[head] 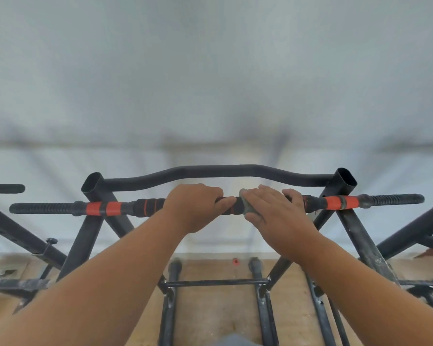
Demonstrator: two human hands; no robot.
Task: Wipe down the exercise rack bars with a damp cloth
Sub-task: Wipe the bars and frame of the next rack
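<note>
A black exercise rack stands before me. Its near horizontal bar [125, 208] has ribbed black grips and orange bands. My left hand [194, 208] grips this bar just left of its middle, fingers curled over the top. Just to the right, my right hand [278, 211] holds a small grey cloth [248, 204] wrapped against the bar, fingers curled over it. Most of the cloth is hidden under that hand. A curved black upper bar [220, 171] runs behind, between two open-topped oval uprights [93, 187].
Slanted black struts [360, 236] run down on both sides to a wooden floor [220, 310]. Lower cross rails [215, 282] sit below my arms. Another ribbed bar end [5, 188] shows at far left. A pale wall fills the background.
</note>
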